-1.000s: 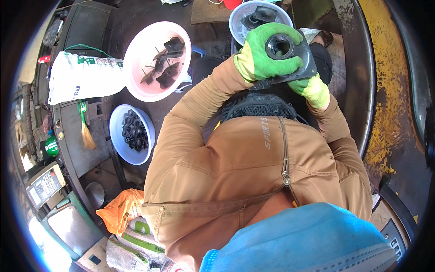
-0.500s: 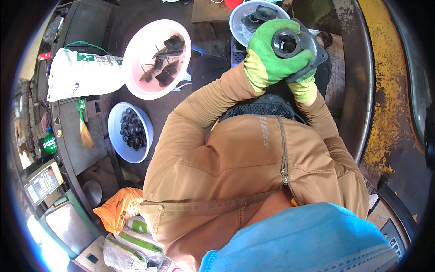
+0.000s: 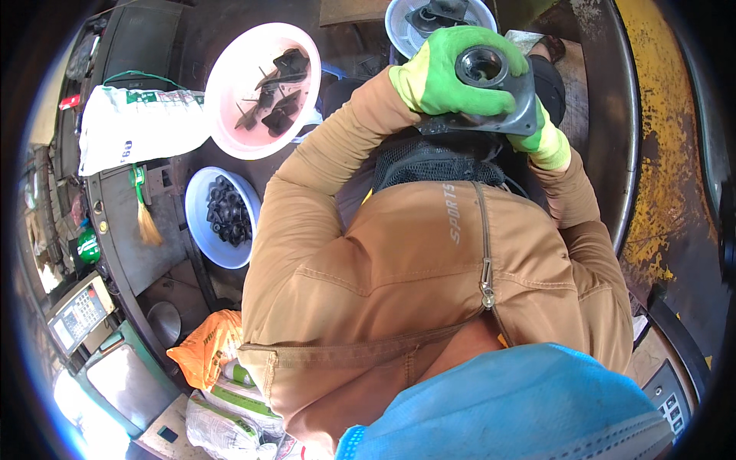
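A black moulded part (image 3: 519, 106) with a flat square flange and a round raised collar is held in front of my chest. My left hand (image 3: 448, 73), in a green and yellow glove, wraps round the collar, fingers along its near and far sides. From below and to the right, my right hand (image 3: 546, 139), gloved the same way, grips the flange; most of its fingers are hidden beneath the part. Just beyond my hands stands a light blue basket (image 3: 399, 31) holding similar black parts (image 3: 441, 14).
At the left are a pink basin (image 3: 222, 92) with flat black pieces and a blue basin (image 3: 201, 230) full of small black parts. A white sack (image 3: 146, 130) lies beside the pink basin. A rusty yellow machine frame (image 3: 663, 153) stands close on my right.
The black part has turned and come slightly nearer to me, its flange now lying lower. My left hand has shifted left; my right hand has moved right along the flange.
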Tool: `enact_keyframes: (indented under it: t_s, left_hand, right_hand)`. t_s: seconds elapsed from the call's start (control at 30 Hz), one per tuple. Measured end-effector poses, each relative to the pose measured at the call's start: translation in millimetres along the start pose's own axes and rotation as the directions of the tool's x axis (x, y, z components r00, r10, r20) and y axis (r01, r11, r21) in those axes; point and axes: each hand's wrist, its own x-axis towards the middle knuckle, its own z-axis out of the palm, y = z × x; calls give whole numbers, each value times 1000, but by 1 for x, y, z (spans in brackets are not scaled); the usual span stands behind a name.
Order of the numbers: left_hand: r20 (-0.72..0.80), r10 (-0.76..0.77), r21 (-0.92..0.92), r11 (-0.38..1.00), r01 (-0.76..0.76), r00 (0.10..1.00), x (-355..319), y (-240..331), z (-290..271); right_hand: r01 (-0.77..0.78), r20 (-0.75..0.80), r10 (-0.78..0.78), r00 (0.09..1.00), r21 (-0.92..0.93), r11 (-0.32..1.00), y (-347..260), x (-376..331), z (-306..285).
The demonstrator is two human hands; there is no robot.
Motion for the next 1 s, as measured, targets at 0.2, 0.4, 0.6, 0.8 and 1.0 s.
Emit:
enact_keyframes:
  t_s: [0.2, 0.4, 0.6, 0.8, 1.0]
  left_hand:
    - [245, -59, -254, 959, 123, 968, 2, -3, -7]
    - [489, 20, -367, 912, 185, 872, 19, 2, -20]
    - [-151, -194, -76, 980, 184, 969, 22, 7, -3]
    - [-357, 305, 322, 927, -191, 883, 8, -14, 28]
    - [-133, 270, 289, 931, -223, 954, 4, 3, 6]
  right_hand:
    - [-27, -254, 153, 955, 438, 899, 27, -7, 21]
    - [128, -208, -34, 978, 460, 879, 33, 2, 10]
    - [348, -284, -513, 810, -470, 811, 24, 24, -23]
    - [331, -504, -396, 768, -217, 918, 33, 31, 4]
    - [255, -66, -423, 904, -709, 657, -2, 11, -1]
